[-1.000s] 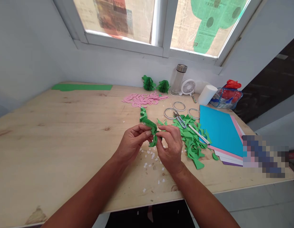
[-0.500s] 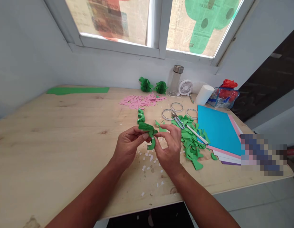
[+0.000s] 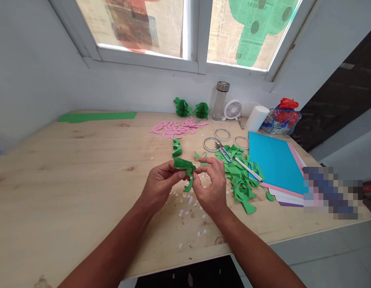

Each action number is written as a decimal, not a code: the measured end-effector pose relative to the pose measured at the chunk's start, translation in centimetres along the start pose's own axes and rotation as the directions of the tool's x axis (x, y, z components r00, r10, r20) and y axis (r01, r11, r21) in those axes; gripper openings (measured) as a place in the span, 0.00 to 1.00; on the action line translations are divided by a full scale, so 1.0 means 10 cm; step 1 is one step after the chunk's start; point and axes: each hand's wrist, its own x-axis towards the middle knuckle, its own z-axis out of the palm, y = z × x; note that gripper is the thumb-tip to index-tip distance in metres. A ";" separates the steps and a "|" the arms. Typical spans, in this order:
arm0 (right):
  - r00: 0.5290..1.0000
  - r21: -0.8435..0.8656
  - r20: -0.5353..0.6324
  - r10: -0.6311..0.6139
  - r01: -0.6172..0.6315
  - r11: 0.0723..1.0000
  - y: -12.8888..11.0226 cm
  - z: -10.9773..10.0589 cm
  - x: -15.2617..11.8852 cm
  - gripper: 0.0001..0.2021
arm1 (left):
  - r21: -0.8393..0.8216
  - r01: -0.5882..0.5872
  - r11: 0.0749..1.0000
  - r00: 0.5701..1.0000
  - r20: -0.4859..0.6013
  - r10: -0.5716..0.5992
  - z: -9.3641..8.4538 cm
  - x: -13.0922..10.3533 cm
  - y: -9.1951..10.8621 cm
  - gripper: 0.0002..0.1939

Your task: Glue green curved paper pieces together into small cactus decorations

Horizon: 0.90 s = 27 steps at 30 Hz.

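Note:
My left hand [image 3: 161, 182] is closed on a fanned stack of green paper cutouts [image 3: 184, 163], thumb on top. One curved piece hangs down from the stack, with a small white tab on it. My right hand [image 3: 211, 182] pinches at the stack's right edge with thumb and fingertips. What exactly lies between those fingertips is too small to tell. Just beyond the stack, a second pile of curved green cutouts [image 3: 177, 148] lies on the table. Tiny white paper bits [image 3: 190, 199] are scattered under my hands.
Green paper scraps [image 3: 242, 180] lie at the right with thread snips [image 3: 223, 151], a white pen [image 3: 248, 169] and tape rolls [image 3: 223, 134]. Further back are pink cutouts [image 3: 176, 129], green paper ornaments [image 3: 182, 108], a bottle [image 3: 220, 100] and a fan [image 3: 233, 109]. Coloured sheets [image 3: 275, 160] sit far right.
The hanging green piece has swung slightly down and left. My right fingertips have shifted a little along the stack's edge. The view has tilted slightly.

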 end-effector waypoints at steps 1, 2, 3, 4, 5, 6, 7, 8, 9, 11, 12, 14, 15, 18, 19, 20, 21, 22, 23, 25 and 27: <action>1.000 0.002 0.002 0.003 -0.003 1.000 0.00 0.00 0.00 0.04 | 0.005 0.005 1.000 1.000 0.004 -0.005 -0.01 0.00 -0.01 0.07; 1.000 0.003 0.003 0.004 -0.004 1.000 0.00 0.00 0.00 0.04 | 0.008 0.010 1.000 1.000 0.008 -0.010 -0.01 0.00 -0.01 0.07; 1.000 0.004 0.005 0.005 -0.005 1.000 0.00 0.00 0.00 0.04 | 0.008 0.014 1.000 1.000 0.012 -0.014 -0.02 0.00 -0.02 0.07; 1.000 0.004 0.006 0.005 -0.005 1.000 0.00 0.00 0.00 0.04 | 0.006 0.019 1.000 1.000 0.017 -0.019 -0.02 0.00 -0.02 0.07; 1.000 0.006 0.009 0.004 -0.004 1.000 0.00 0.00 0.00 0.05 | 0.002 0.023 1.000 1.000 0.021 -0.023 -0.02 0.00 -0.02 0.07; 1.000 0.009 0.012 0.002 -0.002 1.000 0.00 0.00 0.00 0.05 | -0.006 0.027 1.000 0.999 0.023 -0.027 -0.02 0.00 -0.02 0.07; 1.000 0.011 0.015 0.001 -0.001 1.000 0.00 -0.01 0.00 0.05 | -0.013 0.031 0.999 0.999 0.025 -0.031 -0.02 0.00 -0.02 0.07; 1.000 0.013 0.018 0.002 -0.003 1.000 0.00 -0.01 0.00 0.05 | -0.019 0.036 0.999 0.999 0.027 -0.035 -0.01 0.00 -0.02 0.08; 1.000 0.014 0.020 0.005 -0.005 1.000 0.00 -0.01 0.00 0.05 | -0.023 0.040 0.999 0.999 0.029 -0.039 -0.01 0.00 -0.02 0.08; 1.000 0.016 0.021 0.011 -0.011 1.000 0.00 0.00 0.00 0.06 | -0.024 0.042 0.999 0.999 0.025 -0.041 0.00 0.00 -0.02 0.08; 1.000 0.017 0.019 0.011 -0.012 1.000 0.00 0.00 0.00 0.06 | -0.023 0.040 0.999 0.999 0.022 -0.040 0.01 0.00 -0.02 0.08; 1.000 0.023 0.017 0.008 -0.009 1.000 0.01 0.00 0.00 0.06 | -0.019 0.038 0.999 0.999 0.011 -0.038 0.01 0.00 -0.02 0.08; 1.000 0.026 0.017 0.006 -0.007 1.000 0.01 0.00 0.00 0.07 | -0.019 0.038 0.999 0.999 0.005 -0.038 0.01 0.01 -0.03 0.08; 1.000 0.032 0.021 0.009 -0.009 0.999 0.01 0.01 0.00 0.07 | -0.027 0.049 0.998 0.999 0.001 -0.049 0.01 0.01 -0.04 0.08; 1.000 0.031 0.025 0.011 -0.012 0.999 0.02 0.01 0.00 0.07 | -0.031 0.053 0.998 0.999 0.002 -0.053 0.01 0.01 -0.04 0.08; 1.000 0.028 0.028 0.014 -0.014 0.999 0.02 0.01 0.00 0.07 | -0.037 0.057 0.998 0.998 0.004 -0.057 0.00 0.02 -0.05 0.08; 0.999 0.025 0.030 0.017 -0.017 1.000 0.02 0.01 0.00 0.07 | -0.043 0.060 0.997 0.998 0.005 -0.060 0.00 0.02 -0.05 0.08; 0.999 0.022 0.032 0.020 -0.021 1.000 0.02 0.01 0.00 0.07 | -0.051 0.062 0.997 0.998 0.006 -0.062 0.00 0.02 -0.05 0.08; 0.999 0.021 0.032 0.023 -0.023 1.000 0.02 0.01 0.00 0.07 | -0.059 0.064 0.996 0.998 0.006 -0.064 0.00 0.02 -0.05 0.08; 0.999 0.022 0.028 0.027 -0.028 0.999 0.03 0.01 0.00 0.08 | -0.073 0.066 0.995 0.998 0.001 -0.067 -0.01 0.03 -0.06 0.08; 0.999 0.022 0.029 0.031 -0.031 0.999 0.03 0.01 0.00 0.08 | -0.086 0.072 0.994 0.997 -0.007 -0.073 -0.01 0.03 -0.06 0.08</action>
